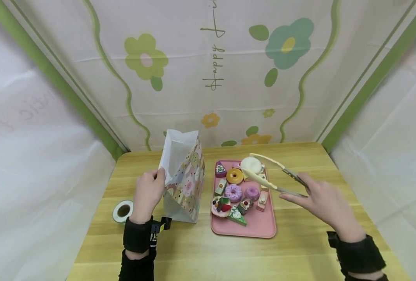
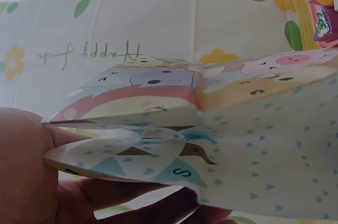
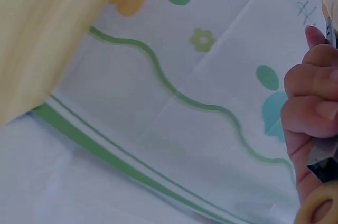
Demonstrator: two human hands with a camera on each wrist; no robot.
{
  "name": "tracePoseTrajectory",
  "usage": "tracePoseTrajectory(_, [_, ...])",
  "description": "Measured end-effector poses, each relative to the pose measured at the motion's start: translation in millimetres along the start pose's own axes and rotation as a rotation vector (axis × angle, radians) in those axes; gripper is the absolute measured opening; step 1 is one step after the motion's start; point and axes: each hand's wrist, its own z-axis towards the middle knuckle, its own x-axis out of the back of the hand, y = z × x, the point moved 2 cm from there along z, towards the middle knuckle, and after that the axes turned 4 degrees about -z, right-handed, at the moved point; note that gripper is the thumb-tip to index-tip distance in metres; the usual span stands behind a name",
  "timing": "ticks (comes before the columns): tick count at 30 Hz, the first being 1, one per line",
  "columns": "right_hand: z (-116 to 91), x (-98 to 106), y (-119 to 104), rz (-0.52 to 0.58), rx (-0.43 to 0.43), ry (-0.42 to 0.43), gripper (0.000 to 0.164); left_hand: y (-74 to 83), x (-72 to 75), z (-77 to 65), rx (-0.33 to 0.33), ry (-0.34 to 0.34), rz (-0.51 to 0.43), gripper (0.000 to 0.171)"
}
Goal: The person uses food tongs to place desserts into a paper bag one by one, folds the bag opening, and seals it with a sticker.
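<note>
My left hand [image 1: 148, 193] pinches the top edge of a patterned paper bag [image 1: 188, 183], which stands open-topped on the table. The left wrist view shows the bag's folded side [image 2: 158, 145] between thumb and fingers. My right hand [image 1: 325, 203] grips metal tongs [image 1: 289, 191] with cream-coloured ends. Those ends reach over the far right of a pink tray [image 1: 243, 230], one on either side of a round white pastry [image 1: 251, 165]. In the right wrist view the fingers [image 3: 317, 81] curl round the tongs' handle, and the tong tips are out of sight.
On the tray lie toy-like sweets, among them an orange doughnut [image 1: 234, 176], a purple sprinkled doughnut [image 1: 233, 193], a fruit tart [image 1: 220, 206] and several cake pieces. A white roll [image 1: 123, 211] sits at the left of the wooden table [image 1: 186, 249]. Flowered cloth [image 1: 179, 97] hangs behind.
</note>
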Motion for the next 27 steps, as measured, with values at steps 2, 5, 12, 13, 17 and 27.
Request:
tracePoseTrajectory(2, [12.2, 6.5, -3.3, -0.012, 0.049, 0.027, 0.059, -0.2, -0.2, 0.5, -0.001, 0.008, -0.004, 0.045])
tracePoseTrajectory(5, [30.4, 15.6, -11.4, -0.005, 0.080, 0.054, 0.059, -1.5, -1.3, 0.3, -0.013, 0.020, 0.004, 0.047])
tracePoseTrajectory(12, [74.7, 19.0, -43.2, 0.039, 0.135, 0.108, 0.057, -1.8, -1.2, 0.0, -0.022, 0.034, 0.007, 0.047])
tracePoseTrajectory(13, [80.8, 16.6, -49.3, 0.066, 0.139, 0.108, 0.056, -1.6, -0.9, 0.0, -0.023, 0.035, 0.004, 0.047])
tracePoseTrajectory(17, [103.9, 3.4, -77.1, 0.177, 0.121, 0.079, 0.052, -0.4, 0.4, 0.6, -0.029, 0.036, 0.025, 0.048])
tracePoseTrajectory(27, [135.5, -34.2, -131.1, 0.172, 0.035, -0.062, 0.063, -1.0, -0.3, -0.6, -0.029, 0.029, 0.028, 0.049])
